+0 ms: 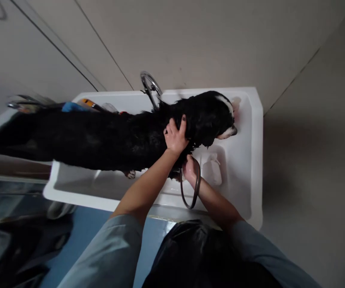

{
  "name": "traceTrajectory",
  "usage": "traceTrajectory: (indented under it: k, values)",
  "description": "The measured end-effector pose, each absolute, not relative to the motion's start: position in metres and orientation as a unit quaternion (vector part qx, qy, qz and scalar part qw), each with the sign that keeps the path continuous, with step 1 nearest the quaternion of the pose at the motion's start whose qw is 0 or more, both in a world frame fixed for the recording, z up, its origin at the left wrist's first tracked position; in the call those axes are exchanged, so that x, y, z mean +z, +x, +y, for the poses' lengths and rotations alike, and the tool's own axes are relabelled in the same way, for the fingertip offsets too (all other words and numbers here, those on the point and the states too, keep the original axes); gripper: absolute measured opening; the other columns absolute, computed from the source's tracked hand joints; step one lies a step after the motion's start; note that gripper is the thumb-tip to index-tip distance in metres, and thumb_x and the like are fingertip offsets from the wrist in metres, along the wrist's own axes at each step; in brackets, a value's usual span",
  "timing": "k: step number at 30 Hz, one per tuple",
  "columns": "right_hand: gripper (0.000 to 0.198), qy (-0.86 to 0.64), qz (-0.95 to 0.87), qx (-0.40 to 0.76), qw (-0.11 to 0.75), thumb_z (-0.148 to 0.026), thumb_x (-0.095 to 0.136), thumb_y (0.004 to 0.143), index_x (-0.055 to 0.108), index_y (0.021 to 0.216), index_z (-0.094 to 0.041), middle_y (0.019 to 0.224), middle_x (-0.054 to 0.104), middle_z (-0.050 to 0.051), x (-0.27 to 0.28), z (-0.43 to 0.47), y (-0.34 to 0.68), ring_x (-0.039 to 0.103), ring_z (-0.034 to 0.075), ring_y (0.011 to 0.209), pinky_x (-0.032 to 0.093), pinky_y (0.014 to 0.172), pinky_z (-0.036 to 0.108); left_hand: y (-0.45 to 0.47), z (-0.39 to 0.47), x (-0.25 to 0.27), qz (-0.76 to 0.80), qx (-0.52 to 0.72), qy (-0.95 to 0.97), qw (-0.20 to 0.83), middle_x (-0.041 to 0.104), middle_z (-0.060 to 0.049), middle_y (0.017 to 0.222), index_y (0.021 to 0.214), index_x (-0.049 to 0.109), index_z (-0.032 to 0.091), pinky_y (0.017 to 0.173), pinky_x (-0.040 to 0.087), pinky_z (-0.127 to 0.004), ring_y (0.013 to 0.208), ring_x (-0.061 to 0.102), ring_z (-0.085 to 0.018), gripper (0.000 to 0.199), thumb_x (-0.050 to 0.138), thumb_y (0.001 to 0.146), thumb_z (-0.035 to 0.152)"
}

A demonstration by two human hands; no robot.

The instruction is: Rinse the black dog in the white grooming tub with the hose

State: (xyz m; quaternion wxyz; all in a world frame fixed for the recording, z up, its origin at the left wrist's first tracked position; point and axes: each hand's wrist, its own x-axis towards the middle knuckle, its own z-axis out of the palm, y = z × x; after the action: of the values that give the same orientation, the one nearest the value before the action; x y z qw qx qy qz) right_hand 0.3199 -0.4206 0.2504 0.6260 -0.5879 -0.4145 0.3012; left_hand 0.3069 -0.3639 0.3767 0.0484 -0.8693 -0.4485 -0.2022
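Note:
A wet black dog [106,136] with a white stripe on its face stands in a white tub [258,160], its head to the right. My left hand [176,136] lies on the dog's neck and shoulder with its fingers spread. Below the dog's chest, my right hand [191,170] is closed around a brown hose [197,192] that loops down past the wrist. The fingertips and the end of the hose are hidden by the dog's fur. A pale bottle-like container [213,172] sits on the tub floor, right of my right hand.
A chrome faucet [150,88] rises at the tub's back edge, behind the dog. Behind its back are an orange and black item [93,105] and a blue item [73,107]. A plain wall [214,44] borders the tub. Dark, blurred objects [16,236] stand at lower left.

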Motion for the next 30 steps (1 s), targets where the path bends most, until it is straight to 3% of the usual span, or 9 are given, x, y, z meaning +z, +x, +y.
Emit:
traceTrajectory:
  k: [1,2,5,10,15,21,24,27,30]
  values:
    - [0.065,-0.570,-0.362,0.322,0.663,-0.051,0.026,0.108,0.059,0.057,-0.028,0.051,0.067,0.000,0.262,-0.422,0.331,0.075,0.018,0.083,0.059,0.097,0.029,0.306,-0.367,0.372,-0.442,-0.214,-0.870,0.032,0.035,-0.025,0.166,0.163,0.045,0.024,0.117,0.039,-0.057,0.145,0.044,-0.042,0.080,0.073,0.088,0.031]
    - [0.058,-0.558,-0.325,0.336,0.685,-0.045,0.030,0.109,0.065,0.069,-0.025,0.061,0.073,0.002,0.274,-0.424,0.343,0.076,0.020,0.092,0.061,0.095,0.032,0.304,-0.371,0.367,-0.437,-0.226,-0.870,0.015,0.036,-0.025,0.167,0.161,0.047,0.025,0.117,0.038,-0.057,0.146,0.044,-0.041,0.075,0.070,0.090,0.029]
    - [0.042,-0.592,-0.365,0.308,0.649,-0.049,0.044,0.105,0.071,0.089,-0.021,0.089,0.079,0.008,0.312,-0.436,0.375,0.073,0.026,0.107,0.060,0.097,0.039,0.298,-0.378,0.362,-0.431,-0.257,-0.865,-0.027,0.040,-0.024,0.164,0.157,0.054,0.028,0.116,0.037,-0.056,0.145,0.046,-0.039,0.062,0.062,0.096,0.026]
    - [0.047,-0.574,-0.521,0.191,0.602,-0.054,0.050,0.101,0.073,0.115,-0.016,0.125,0.075,0.014,0.385,-0.439,0.417,0.067,0.028,0.124,0.050,0.114,0.044,0.286,-0.385,0.379,-0.433,-0.250,-0.864,-0.061,0.048,-0.024,0.156,0.153,0.058,0.025,0.110,0.044,-0.050,0.137,0.052,-0.039,0.065,0.066,0.089,0.018]
    - [0.048,-0.573,-0.617,0.279,0.461,-0.056,0.063,0.094,0.076,0.110,-0.013,0.115,0.078,0.015,0.435,-0.423,0.435,0.073,0.027,0.110,0.056,0.104,0.046,0.271,-0.398,0.395,-0.460,-0.291,-0.831,-0.115,0.059,-0.021,0.136,0.141,0.064,0.015,0.099,0.051,-0.040,0.119,0.063,-0.033,0.053,0.067,0.089,0.021]
    - [0.042,-0.548,-0.683,0.261,0.407,-0.050,0.062,0.094,0.077,0.110,-0.015,0.109,0.080,0.012,0.437,-0.426,0.432,0.074,0.025,0.103,0.057,0.099,0.042,0.268,-0.417,0.390,-0.454,-0.414,-0.756,-0.228,0.068,-0.016,0.122,0.123,0.071,0.012,0.107,0.049,-0.035,0.116,0.065,-0.026,0.034,0.059,0.091,0.012]
    - [0.034,-0.575,-0.719,0.180,0.347,-0.038,0.056,0.097,0.077,0.108,-0.014,0.100,0.080,0.012,0.432,-0.429,0.423,0.074,0.025,0.095,0.057,0.092,0.038,0.277,-0.430,0.387,-0.445,-0.454,-0.697,-0.330,0.070,-0.016,0.122,0.115,0.072,0.010,0.113,0.046,-0.037,0.121,0.064,-0.025,0.034,0.042,0.103,0.020]
    - [0.031,-0.630,-0.732,0.056,0.251,-0.031,0.058,0.094,0.078,0.112,-0.014,0.096,0.079,0.013,0.424,-0.429,0.416,0.073,0.029,0.092,0.056,0.087,0.038,0.292,-0.444,0.383,-0.412,-0.487,-0.640,-0.428,0.065,-0.021,0.134,0.133,0.062,0.006,0.114,0.046,-0.040,0.130,0.061,-0.029,0.044,0.047,0.105,0.036]
    - [0.043,-0.605,-0.761,-0.022,0.231,-0.025,0.055,0.093,0.074,0.130,-0.013,0.117,0.077,0.017,0.409,-0.427,0.416,0.072,0.030,0.104,0.055,0.092,0.039,0.305,-0.451,0.373,-0.388,-0.526,-0.616,-0.441,0.060,-0.024,0.143,0.146,0.049,0.003,0.118,0.044,-0.043,0.134,0.058,-0.032,0.063,0.065,0.095,0.037]
